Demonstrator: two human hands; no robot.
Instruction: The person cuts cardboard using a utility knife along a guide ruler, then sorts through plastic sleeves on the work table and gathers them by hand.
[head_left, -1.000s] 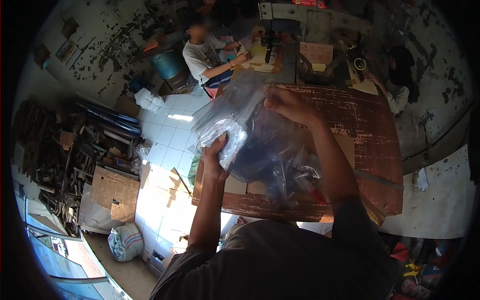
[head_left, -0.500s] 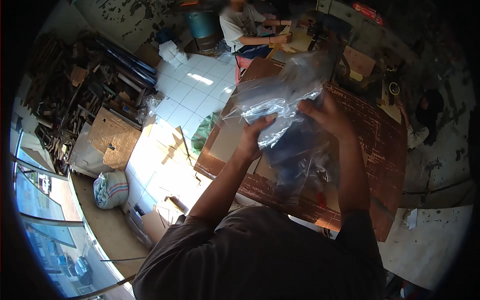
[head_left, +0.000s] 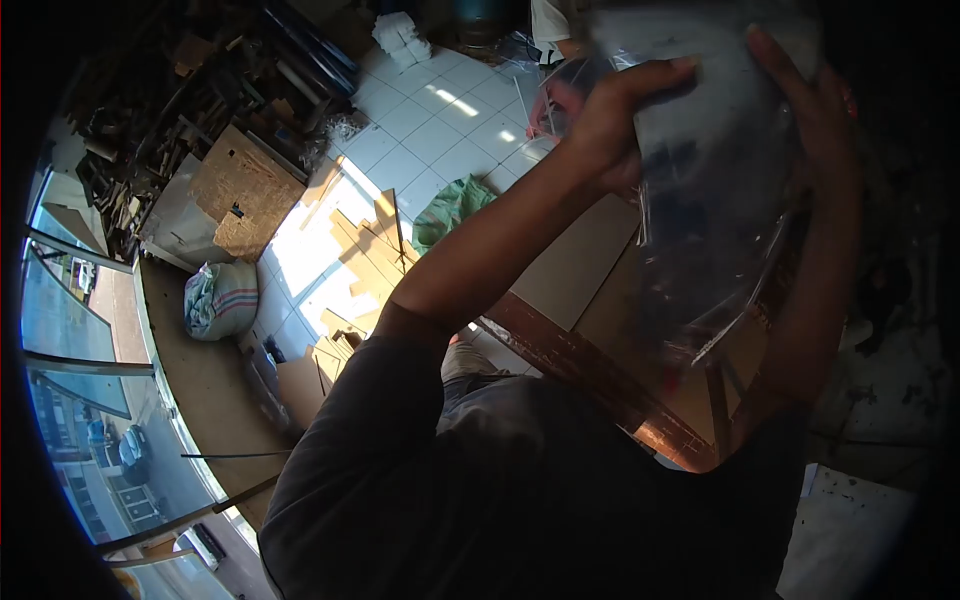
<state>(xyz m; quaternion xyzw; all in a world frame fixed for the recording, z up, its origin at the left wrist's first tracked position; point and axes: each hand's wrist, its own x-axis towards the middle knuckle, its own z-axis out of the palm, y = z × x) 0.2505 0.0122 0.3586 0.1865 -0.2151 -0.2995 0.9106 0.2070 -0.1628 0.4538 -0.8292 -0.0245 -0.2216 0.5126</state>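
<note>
A clear plastic bag (head_left: 715,190) hangs spread out in front of me, lifted above the brown worktable (head_left: 560,350). My left hand (head_left: 612,120) grips its left edge, with the thumb lying across the front. At the opposite edge my right hand (head_left: 815,115) holds the bag, its thumb pointing up along the plastic. The fingers behind the bag are mostly hidden. Dark shapes show through the film, and I cannot tell whether they are inside or behind it. Below my left forearm, a flat pale sheet (head_left: 570,262) lies on the table.
Wood scraps (head_left: 370,250) lie on the sunlit tiles to the left, near a green sack (head_left: 450,208). A striped white sack (head_left: 220,300) stands by the windows. A worn board (head_left: 245,190) leans by a scrap pile. Another person's sleeve (head_left: 548,22) shows at the top.
Both hands have risen and shifted right with the plastic bag. The crumpled bag is now spread flatter between them. My view has turned, leaving most of the other person out of frame.
</note>
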